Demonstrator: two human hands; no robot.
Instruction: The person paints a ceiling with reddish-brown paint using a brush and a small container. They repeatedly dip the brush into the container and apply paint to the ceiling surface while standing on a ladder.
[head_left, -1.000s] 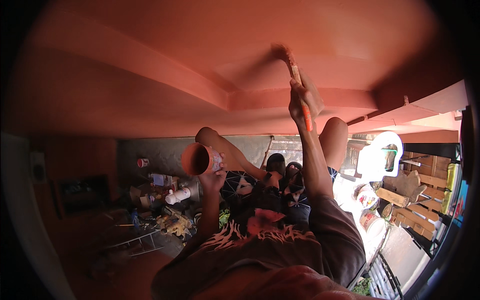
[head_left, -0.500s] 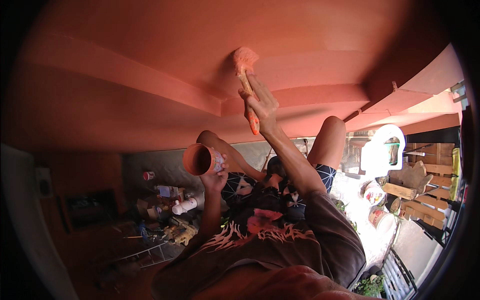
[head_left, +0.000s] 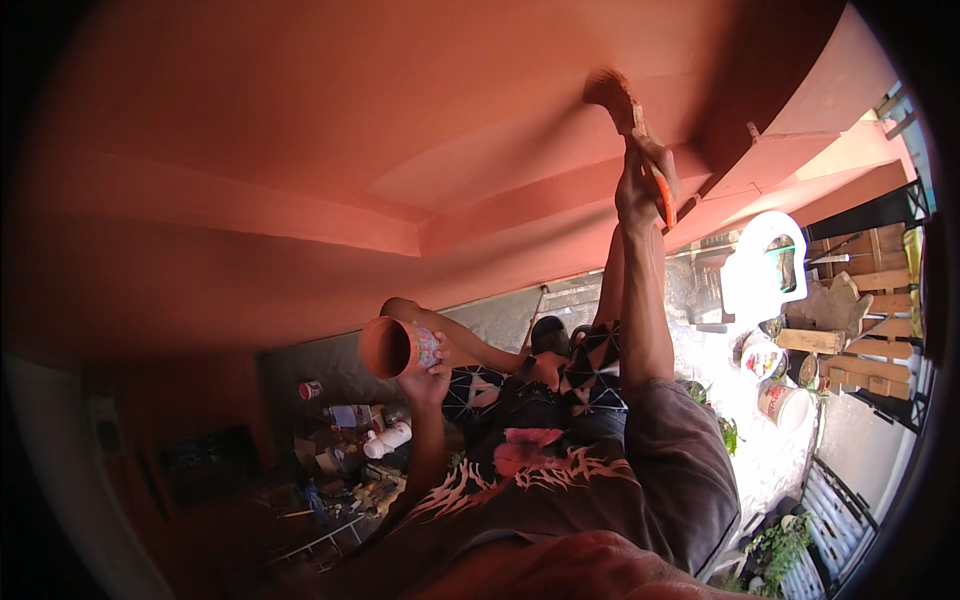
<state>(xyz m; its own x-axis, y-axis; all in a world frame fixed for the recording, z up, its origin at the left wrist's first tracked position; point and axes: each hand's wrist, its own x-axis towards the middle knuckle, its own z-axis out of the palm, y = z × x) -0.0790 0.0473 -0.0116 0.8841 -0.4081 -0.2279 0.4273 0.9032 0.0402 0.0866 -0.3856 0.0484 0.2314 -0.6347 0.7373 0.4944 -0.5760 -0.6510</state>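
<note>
My right hand (head_left: 645, 180) grips a paintbrush (head_left: 613, 92) by its handle, whose orange end sticks out below my palm. The bristles, coated in salmon-orange paint, press against the orange painted wall (head_left: 480, 110) and look blurred by motion. Lower and to the left, my left hand (head_left: 430, 375) is wrapped round a paint cup (head_left: 388, 346). Its mouth tips toward the left and the inside is dark, so the paint level cannot be seen. Orange smears coat the cup's rim and inner wall.
Far below on the ground, a white plastic chair (head_left: 765, 265) stands at right, near paint buckets (head_left: 785, 405) and wooden pallets (head_left: 870, 350). A white bottle (head_left: 388, 440) lies among clutter at lower left. A ledge (head_left: 570, 195) runs across the wall.
My right hand has swept the brush to the right and slightly up along the wall, and the arm is straighter. My left hand still holds the cup, nearly in place.
</note>
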